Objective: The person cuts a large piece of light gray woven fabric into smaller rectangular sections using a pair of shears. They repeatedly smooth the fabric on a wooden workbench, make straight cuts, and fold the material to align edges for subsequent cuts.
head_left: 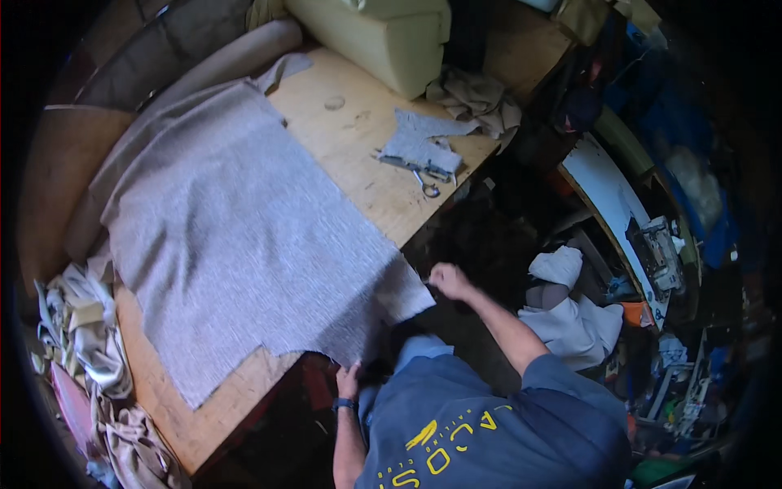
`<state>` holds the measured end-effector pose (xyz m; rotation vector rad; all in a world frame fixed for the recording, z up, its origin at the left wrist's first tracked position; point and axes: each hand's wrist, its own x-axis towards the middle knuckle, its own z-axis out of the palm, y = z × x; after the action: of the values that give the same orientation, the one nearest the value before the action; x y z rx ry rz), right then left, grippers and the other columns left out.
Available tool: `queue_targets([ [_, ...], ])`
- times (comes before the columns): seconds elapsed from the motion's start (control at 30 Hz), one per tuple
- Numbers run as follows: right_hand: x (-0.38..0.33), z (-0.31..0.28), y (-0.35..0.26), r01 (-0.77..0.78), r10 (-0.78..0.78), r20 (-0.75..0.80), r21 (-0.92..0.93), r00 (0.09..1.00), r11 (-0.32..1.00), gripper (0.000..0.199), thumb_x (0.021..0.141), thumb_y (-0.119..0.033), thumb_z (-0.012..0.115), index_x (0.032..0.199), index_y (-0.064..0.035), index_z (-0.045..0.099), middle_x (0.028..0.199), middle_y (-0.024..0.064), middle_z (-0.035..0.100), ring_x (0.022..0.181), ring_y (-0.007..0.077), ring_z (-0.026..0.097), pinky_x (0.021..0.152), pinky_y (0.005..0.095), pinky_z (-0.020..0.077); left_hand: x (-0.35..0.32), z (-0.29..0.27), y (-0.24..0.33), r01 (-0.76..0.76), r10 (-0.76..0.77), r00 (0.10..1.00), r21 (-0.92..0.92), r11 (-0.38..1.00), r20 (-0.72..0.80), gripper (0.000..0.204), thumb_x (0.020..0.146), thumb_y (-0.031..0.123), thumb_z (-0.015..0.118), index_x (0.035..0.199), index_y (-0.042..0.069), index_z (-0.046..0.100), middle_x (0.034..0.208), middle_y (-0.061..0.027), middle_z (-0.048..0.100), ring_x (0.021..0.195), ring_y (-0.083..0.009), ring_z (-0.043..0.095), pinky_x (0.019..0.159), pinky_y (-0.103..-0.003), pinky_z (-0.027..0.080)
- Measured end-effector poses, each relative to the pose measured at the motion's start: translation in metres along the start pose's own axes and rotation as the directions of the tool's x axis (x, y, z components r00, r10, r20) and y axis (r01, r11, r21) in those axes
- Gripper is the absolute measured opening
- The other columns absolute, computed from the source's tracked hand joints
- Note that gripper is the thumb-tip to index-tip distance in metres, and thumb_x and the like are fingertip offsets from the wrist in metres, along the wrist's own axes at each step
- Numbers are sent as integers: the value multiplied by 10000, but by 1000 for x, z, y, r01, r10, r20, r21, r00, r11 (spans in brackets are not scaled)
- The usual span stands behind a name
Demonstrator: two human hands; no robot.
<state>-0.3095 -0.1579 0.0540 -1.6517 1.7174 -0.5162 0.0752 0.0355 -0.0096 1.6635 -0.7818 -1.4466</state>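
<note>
A large piece of grey woven upholstery fabric (244,220) lies across the wooden table, its near edge hanging past the tabletop toward my body. At that hanging edge my left hand (349,381), with a dark band on the wrist, is closed on the cloth. My right hand (450,281) is held just off the fabric's right corner, fingers pinched together. Whatever sits in that pinch is too small to make out. Farther right on the table, scissors (427,186) lie by the edge beside a grey fabric scrap (419,147).
Bare wood of the table (326,106) shows behind the cloth. A yellowish upholstered piece (383,37) stands at the back, near a crumpled brown cloth (476,98). Fabric scraps (90,326) heap at the left. Right of me are white cloth bundles (570,318) and a sewing machine (661,253).
</note>
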Motion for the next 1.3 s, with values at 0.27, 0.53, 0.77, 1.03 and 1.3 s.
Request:
queue_targets([
  [0.27, 177, -89, -6, 231, -428, -370, -470, 825, 852, 538, 832, -232, 649, 1315, -21, 546, 1233, 208, 574, 1214, 394, 509, 1064, 485, 390, -16, 8, 18, 184, -192, 980, 116, 976, 55, 591, 781, 390, 822, 1121, -74, 685, 1055, -114, 722, 952, -191, 667, 888, -335, 512],
  [0.53, 216, -100, -22, 196, -410, -254, -588, 876, 784, 475, 843, -295, 616, 1253, -56, 598, 1235, 169, 595, 1173, 366, 527, 1016, 483, 419, -56, 24, 24, 322, -328, 943, 95, 942, 58, 540, 766, 304, 840, 1120, -71, 677, 1069, -115, 712, 951, -204, 664, 891, -360, 514],
  [0.77, 214, -97, -35, 61, -173, -101, -669, 980, 740, 372, 861, -241, 598, 1177, -44, 605, 1223, 220, 636, 1101, 448, 620, 886, 538, 502, -70, 26, 36, 344, -305, 930, -193, 919, 207, 537, 771, 254, 839, 1159, -58, 640, 1072, -126, 701, 940, -198, 671, 850, -319, 529],
  [1.03, 41, -79, -18, -216, 155, 258, 228, 954, 950, 312, 858, -322, 758, 727, -73, 624, 547, 17, 571, 493, 110, 544, 488, 290, 430, -86, 18, 41, 413, -360, 873, -107, 904, 328, 584, 745, 214, 868, 1197, -40, 601, 1066, -84, 668, 903, -174, 662, 839, -309, 547],
  [1.3, -173, 7, -17, -328, 196, 332, 409, 923, 852, 383, 895, -365, 737, 710, -76, 567, 539, 4, 548, 459, 83, 519, 442, 263, 397, -89, 11, 11, 324, -258, 891, -126, 937, 374, 677, 751, 274, 864, 1293, -3, 568, 1192, -75, 643, 1066, -183, 612, 947, -352, 486],
])
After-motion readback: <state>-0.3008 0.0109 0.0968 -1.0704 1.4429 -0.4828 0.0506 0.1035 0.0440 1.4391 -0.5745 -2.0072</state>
